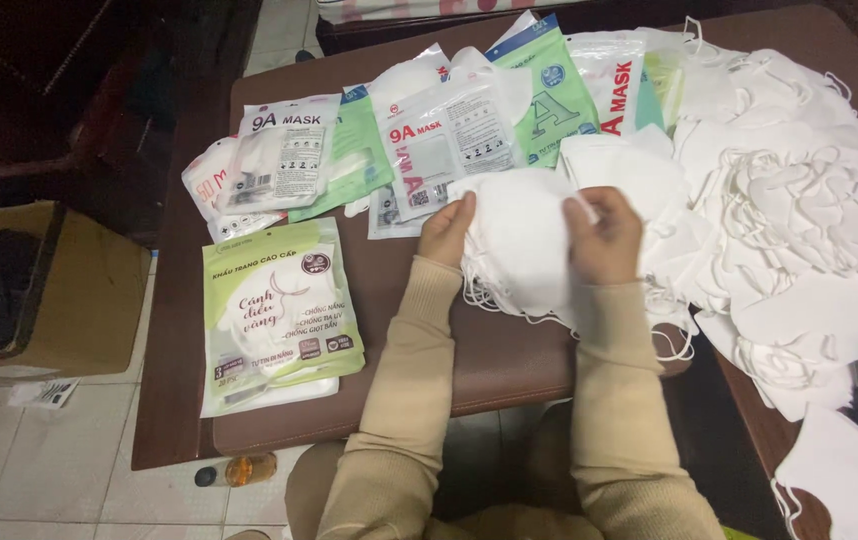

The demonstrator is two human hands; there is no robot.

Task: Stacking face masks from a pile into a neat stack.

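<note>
A brown table [509, 370] fills the frame above a tiled floor, a green mask packet [274, 315] lying at lower left. At centre, a stack of white masks [521, 245] stands between both hands. The left hand [446, 232] pinches its left edge; the right hand [604, 240] is curled closed on its right edge. A loose mask heap [799, 190] spreads right.

White throughout: stack of masks [521, 240] held over the counter's near edge, and loose heap of masks [789, 200] along the right edge. Dark brown counter [179, 380]. Pale green and white packet [274, 315] at the left edge. Clear and white packets [449, 140] with red lettering at the far edge. Beige sleeves [399, 400]. Tan cardboard box [79, 290].
</note>
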